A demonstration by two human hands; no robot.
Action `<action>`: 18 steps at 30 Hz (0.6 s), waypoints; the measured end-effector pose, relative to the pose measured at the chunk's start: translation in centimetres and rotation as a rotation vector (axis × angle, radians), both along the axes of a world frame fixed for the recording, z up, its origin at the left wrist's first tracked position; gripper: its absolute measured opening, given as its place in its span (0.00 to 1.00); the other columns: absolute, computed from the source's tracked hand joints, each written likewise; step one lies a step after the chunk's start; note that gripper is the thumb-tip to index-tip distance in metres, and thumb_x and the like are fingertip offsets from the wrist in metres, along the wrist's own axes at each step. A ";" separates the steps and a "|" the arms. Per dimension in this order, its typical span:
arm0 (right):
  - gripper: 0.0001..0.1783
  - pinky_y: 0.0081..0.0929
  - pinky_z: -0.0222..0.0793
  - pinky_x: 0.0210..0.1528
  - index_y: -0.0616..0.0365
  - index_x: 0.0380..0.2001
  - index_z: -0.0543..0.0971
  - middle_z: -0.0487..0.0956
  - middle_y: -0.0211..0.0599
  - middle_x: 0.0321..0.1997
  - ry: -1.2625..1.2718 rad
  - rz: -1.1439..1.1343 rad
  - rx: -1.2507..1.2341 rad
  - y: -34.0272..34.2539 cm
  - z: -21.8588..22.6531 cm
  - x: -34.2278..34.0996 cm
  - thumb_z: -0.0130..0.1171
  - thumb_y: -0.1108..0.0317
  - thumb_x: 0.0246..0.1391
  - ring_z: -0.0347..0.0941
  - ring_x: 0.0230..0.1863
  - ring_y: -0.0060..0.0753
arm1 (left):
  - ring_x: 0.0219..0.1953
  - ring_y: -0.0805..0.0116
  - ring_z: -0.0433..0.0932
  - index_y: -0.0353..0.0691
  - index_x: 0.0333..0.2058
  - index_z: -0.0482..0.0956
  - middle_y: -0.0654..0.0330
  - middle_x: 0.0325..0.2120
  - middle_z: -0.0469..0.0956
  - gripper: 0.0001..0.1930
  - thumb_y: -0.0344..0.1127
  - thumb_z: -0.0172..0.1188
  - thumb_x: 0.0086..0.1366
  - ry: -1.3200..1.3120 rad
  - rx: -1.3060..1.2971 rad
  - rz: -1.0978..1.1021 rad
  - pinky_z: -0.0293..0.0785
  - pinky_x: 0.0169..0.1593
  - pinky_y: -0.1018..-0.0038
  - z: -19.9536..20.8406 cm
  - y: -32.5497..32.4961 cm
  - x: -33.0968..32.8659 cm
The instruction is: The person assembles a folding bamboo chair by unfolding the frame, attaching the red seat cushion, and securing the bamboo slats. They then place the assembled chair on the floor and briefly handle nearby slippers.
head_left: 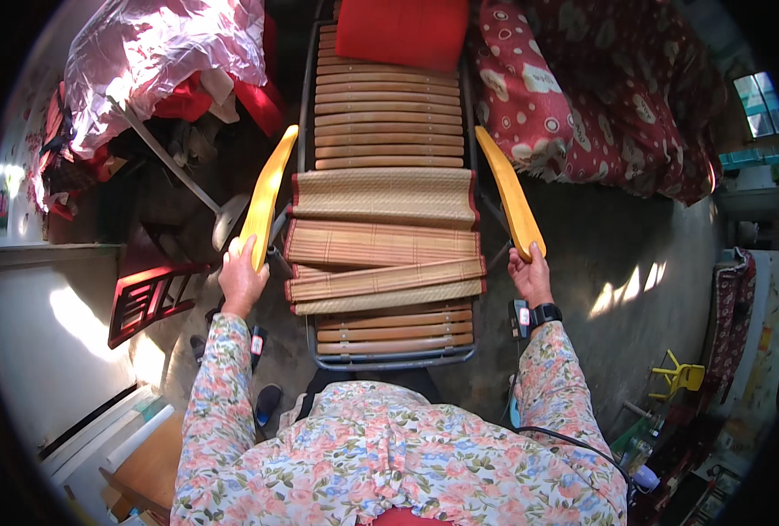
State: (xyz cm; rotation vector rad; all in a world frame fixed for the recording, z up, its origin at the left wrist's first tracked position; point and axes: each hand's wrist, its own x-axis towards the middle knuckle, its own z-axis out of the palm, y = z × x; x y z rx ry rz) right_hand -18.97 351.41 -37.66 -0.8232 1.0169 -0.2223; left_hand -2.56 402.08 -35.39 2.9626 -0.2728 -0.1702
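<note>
Yellow armrests flank the slatted recliner: your left hand is closed round the near end of the left armrest, your right hand round the right armrest. Both armrests run lengthwise away from you, each grip equally near the recliner.

Red patterned quilt, crumpled pink sheet, small yellow chair.
</note>
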 end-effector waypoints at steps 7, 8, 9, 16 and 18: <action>0.20 0.21 0.71 0.27 0.57 0.41 0.67 0.75 0.35 0.26 -0.045 -0.004 -0.070 -2.0 0.5 4.3 0.51 0.54 0.53 0.73 0.23 0.22 | 0.45 0.53 0.66 0.50 0.49 0.65 0.54 0.47 0.62 0.32 0.38 0.63 0.41 -0.060 -0.036 0.047 0.70 0.42 0.62 -0.1 -1.3 0.6; 0.19 0.21 0.71 0.26 0.57 0.40 0.67 0.75 0.34 0.25 -0.070 -0.002 -0.081 -2.7 0.4 5.1 0.51 0.54 0.53 0.73 0.23 0.22 | 0.44 0.52 0.66 0.49 0.49 0.65 0.53 0.47 0.62 0.31 0.38 0.63 0.41 -0.070 -0.034 0.033 0.70 0.42 0.62 -0.1 -1.8 0.9; 0.19 0.20 0.70 0.25 0.57 0.39 0.68 0.75 0.33 0.24 -0.084 -0.004 -0.080 -3.3 0.5 5.9 0.51 0.53 0.53 0.72 0.22 0.22 | 0.44 0.52 0.67 0.49 0.49 0.65 0.53 0.47 0.62 0.32 0.38 0.64 0.41 -0.060 -0.010 0.034 0.70 0.42 0.62 -0.1 -2.3 1.0; 0.19 0.20 0.71 0.23 0.56 0.38 0.69 0.75 0.33 0.22 -0.088 -0.046 -0.099 -3.5 -0.5 5.8 0.52 0.52 0.51 0.72 0.19 0.22 | 0.43 0.54 0.68 0.47 0.48 0.67 0.53 0.44 0.63 0.31 0.38 0.64 0.40 -0.056 0.010 -0.007 0.71 0.41 0.64 0.9 -3.1 2.8; 0.19 0.21 0.71 0.24 0.57 0.38 0.69 0.75 0.33 0.22 -0.111 -0.040 -0.090 -3.1 -0.7 5.5 0.52 0.52 0.51 0.72 0.19 0.23 | 0.42 0.54 0.68 0.47 0.48 0.67 0.52 0.44 0.64 0.31 0.39 0.64 0.40 -0.065 0.015 -0.046 0.71 0.41 0.64 0.9 -2.8 3.5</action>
